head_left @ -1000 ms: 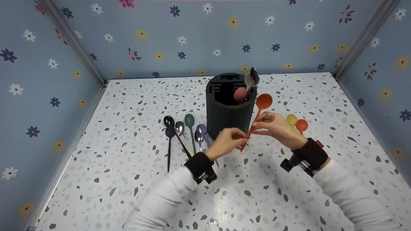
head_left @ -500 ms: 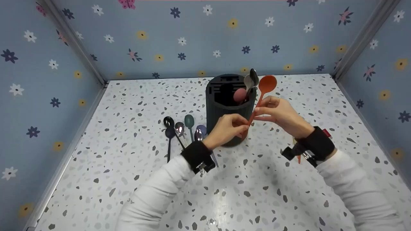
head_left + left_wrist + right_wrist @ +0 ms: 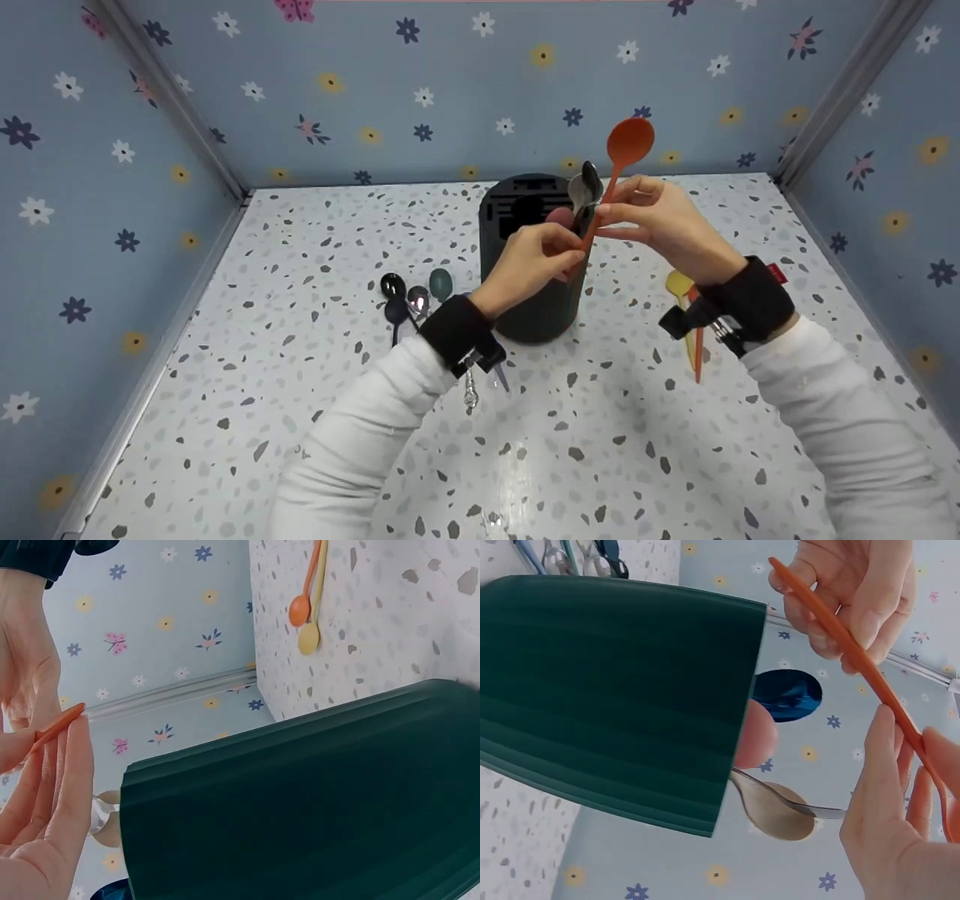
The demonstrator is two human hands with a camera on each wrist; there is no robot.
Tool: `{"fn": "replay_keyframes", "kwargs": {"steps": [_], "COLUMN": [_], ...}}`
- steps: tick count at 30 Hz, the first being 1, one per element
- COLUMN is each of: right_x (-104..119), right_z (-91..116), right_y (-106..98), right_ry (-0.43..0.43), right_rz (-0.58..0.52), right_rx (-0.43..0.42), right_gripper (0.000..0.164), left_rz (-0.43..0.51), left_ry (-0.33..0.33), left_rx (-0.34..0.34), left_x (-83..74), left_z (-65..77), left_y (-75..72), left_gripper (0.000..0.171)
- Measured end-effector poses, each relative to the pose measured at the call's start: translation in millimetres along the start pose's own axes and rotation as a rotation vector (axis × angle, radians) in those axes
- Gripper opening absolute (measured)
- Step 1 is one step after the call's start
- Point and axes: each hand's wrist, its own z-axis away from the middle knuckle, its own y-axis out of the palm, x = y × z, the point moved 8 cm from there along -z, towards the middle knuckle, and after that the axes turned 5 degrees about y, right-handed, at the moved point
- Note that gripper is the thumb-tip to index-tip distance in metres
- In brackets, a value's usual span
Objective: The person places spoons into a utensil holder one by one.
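An orange spoon (image 3: 631,140) is held tilted, bowl up, in front of the dark green ribbed utensil holder (image 3: 536,311). My left hand (image 3: 531,261) pinches the lower handle between thumb and fingers. Higher on the same handle, my right hand (image 3: 664,219) pinches with thumb and fingertips. In the right wrist view the orange handle (image 3: 832,624) runs from one hand to the other, beside the holder's mouth. Inside the holder stand a pink-headed utensil (image 3: 757,736), a beige spoon (image 3: 778,811) and a metal spoon (image 3: 592,180).
Left of the holder lie several spoons: a glossy black one (image 3: 392,285), a matte black one (image 3: 396,309), a silver one (image 3: 418,298) and a green one (image 3: 441,283). To the right lie a yellow spoon (image 3: 679,283) and another orange spoon (image 3: 299,610). Flowered walls surround the speckled table (image 3: 225,360).
Both hands have risen with the orange spoon, from low beside the holder to near its rim. The spoon's bowl now stands above the utensils in the holder.
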Motion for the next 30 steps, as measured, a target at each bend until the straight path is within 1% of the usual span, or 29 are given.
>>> {"fn": "replay_keyframes", "kwargs": {"steps": [9, 13, 17, 21, 26, 30], "right_x": [19, 27, 33, 34, 29, 26], "right_z": [-4, -7, -9, -12, -17, -18], "right_y": [3, 5, 6, 5, 3, 4], "right_ry": [-0.041, -0.062, -0.084, -0.09, -0.07, -0.068], "right_rz": [-0.033, -0.03, -0.049, -0.046, -0.048, -0.057], "right_rx": [-0.04, -0.072, -0.091, -0.12, -0.168, -0.177], "right_gripper": [0.022, 0.02, 0.018, 0.017, 0.02, 0.023], "left_rz": [-0.053, -0.095, -0.124, -0.144, -0.174, -0.183], "left_ry": [-0.008, -0.015, -0.029, -0.043, -0.067, -0.084], "left_rx": [-0.051, -0.07, -0.072, -0.072, -0.078, -0.081], "left_x": [-7.1, -11.5, -13.9, -11.8, -5.1, 0.1], "left_z": [-15.2, -20.4, -26.0, -30.8, -34.9, -35.7], "left_y": [-10.0, -14.9, -17.7, -18.8, -19.5, -19.7], "left_gripper": [0.015, 0.014, 0.014, 0.014, 0.015, 0.014]}}
